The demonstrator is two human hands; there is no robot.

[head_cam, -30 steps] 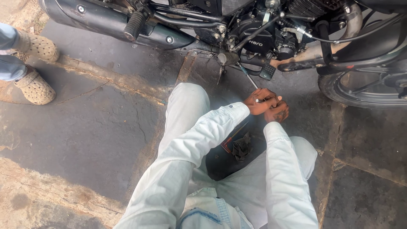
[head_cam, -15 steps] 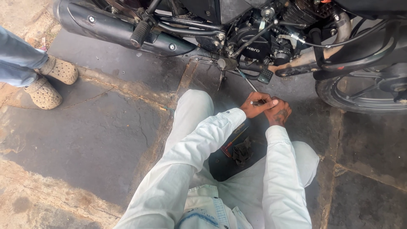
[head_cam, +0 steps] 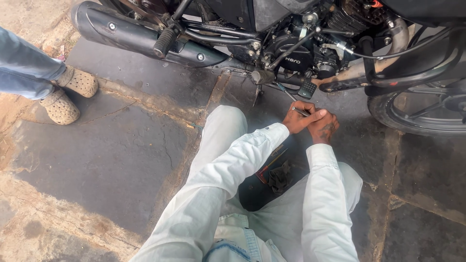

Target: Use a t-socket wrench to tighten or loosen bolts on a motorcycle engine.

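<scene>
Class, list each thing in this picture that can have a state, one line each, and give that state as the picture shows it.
Left hand: closed on the thin metal tool.
Right hand: pressed against the left hand; its grip cannot be told.
Thin metal tool: held slanted, far end at the engine's underside.
Motorcycle: parked on the stone paving.
Exhaust pipe: mounted.
Footpeg: folded out.
Dark cloth: crumpled between the knees.

Outdoor ground: dark stone slabs [head_cam: 121, 155], cracked, sandy mortar joints [head_cam: 160, 104] between. Paler rough stone [head_cam: 29, 14] top left. Motorcycle [head_cam: 291, 43] parked across top edge, black exhaust [head_cam: 131, 36] left, tyre [head_cam: 417, 111] right. Bystander's beige clogs [head_cam: 68, 94] at left. Flat daylight, soft shadows.
</scene>
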